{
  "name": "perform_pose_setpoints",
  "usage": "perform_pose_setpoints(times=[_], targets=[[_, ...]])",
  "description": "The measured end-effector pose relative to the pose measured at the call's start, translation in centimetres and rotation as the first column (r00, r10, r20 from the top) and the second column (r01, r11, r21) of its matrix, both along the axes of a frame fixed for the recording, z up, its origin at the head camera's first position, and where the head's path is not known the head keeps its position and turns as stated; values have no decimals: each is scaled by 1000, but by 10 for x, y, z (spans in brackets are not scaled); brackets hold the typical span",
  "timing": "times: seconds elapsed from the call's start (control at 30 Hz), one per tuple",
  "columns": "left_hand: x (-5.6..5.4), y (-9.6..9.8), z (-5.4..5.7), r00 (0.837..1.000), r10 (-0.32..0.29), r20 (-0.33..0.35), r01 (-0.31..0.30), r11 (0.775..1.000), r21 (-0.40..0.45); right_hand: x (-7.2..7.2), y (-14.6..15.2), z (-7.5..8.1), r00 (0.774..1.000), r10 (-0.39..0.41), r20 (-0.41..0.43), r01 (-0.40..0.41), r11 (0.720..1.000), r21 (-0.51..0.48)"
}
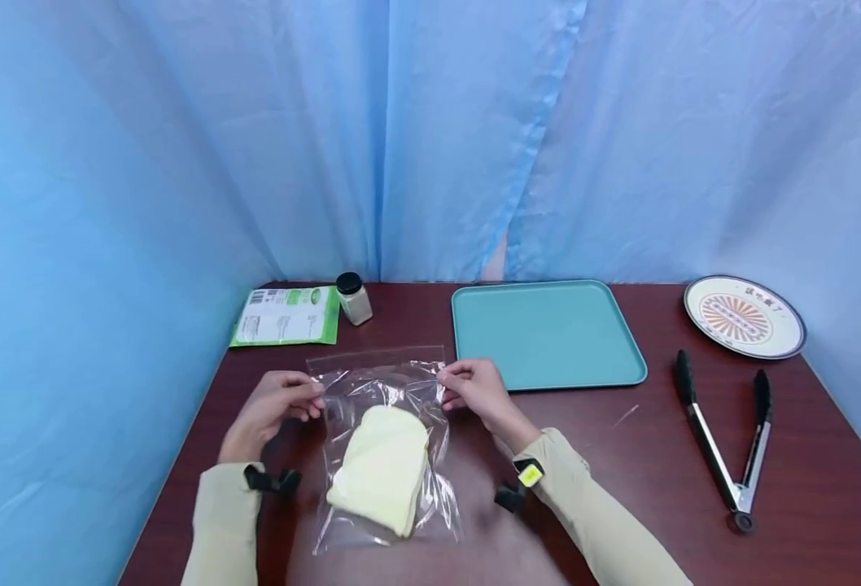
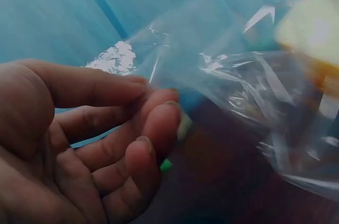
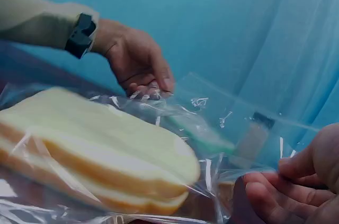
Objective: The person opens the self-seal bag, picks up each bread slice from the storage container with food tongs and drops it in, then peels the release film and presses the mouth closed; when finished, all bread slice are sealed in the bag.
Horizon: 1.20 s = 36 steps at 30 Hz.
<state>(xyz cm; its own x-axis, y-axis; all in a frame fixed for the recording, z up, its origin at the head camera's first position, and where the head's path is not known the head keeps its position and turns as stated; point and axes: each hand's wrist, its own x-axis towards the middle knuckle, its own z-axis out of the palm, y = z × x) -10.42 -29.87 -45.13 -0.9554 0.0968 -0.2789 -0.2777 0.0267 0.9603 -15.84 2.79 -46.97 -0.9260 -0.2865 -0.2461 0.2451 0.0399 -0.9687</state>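
Slices of bread (image 1: 382, 468) lie stacked inside a clear plastic bag (image 1: 441, 496), whose upper end points away from me. My left hand (image 1: 277, 407) pinches the bag's left edge near that end, between thumb and fingers. On the opposite edge, my right hand (image 1: 478, 395) pinches the film the same way. In the right wrist view the bread (image 3: 95, 139) shows at least two slices with brown crust, and the bag's film spans between both hands. The left wrist view shows the thumb and index finger (image 2: 153, 97) meeting on the film.
A teal tray (image 1: 548, 334) lies behind my right hand. At the back left are a green-and-white packet (image 1: 284, 316) and a black-capped jar (image 1: 354, 299). Black-and-silver tongs (image 1: 719, 464) lie spread at the right, below a patterned plate (image 1: 745, 317). Blue curtains (image 1: 430, 146) surround the table.
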Motion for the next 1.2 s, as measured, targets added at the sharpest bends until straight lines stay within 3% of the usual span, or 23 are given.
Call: perform_pose_setpoints(times=[0.07, 0.17, 0.3, 0.4, 0.6, 0.87, 1.2], targets=[[-16, 1, -15, 997, 27, 66, -20, 995, -95, -14, -5, -13, 1000, 3, -16, -2, 995, 102], [-34, 2, -28, 995, 57, 78, -43, 984, -174, -31, -9, -20, 996, 24, -80, -5, 973, 229], [-47, 3, -35, 994, 85, 72, -70, 980, -188, -47, -12, -18, 991, 61, -123, -18, 946, 324], [-53, 3, -38, 992, 88, 93, -70, 981, -179, -55, -13, -15, 994, 79, -73, -50, 939, 340], [-60, 2, -43, 990, 107, 88, -92, 983, -160, -64, -18, -13, 997, 83, -1, -77, 935, 345], [-63, 4, -52, 990, 139, 22, -136, 985, -110, -74, -17, -27, 995, 64, -75, -37, 947, 321], [-61, 1, -57, 985, 170, -21, -170, 985, 6, -76, -5, -31, 995, 88, -53, -75, 974, 214]])
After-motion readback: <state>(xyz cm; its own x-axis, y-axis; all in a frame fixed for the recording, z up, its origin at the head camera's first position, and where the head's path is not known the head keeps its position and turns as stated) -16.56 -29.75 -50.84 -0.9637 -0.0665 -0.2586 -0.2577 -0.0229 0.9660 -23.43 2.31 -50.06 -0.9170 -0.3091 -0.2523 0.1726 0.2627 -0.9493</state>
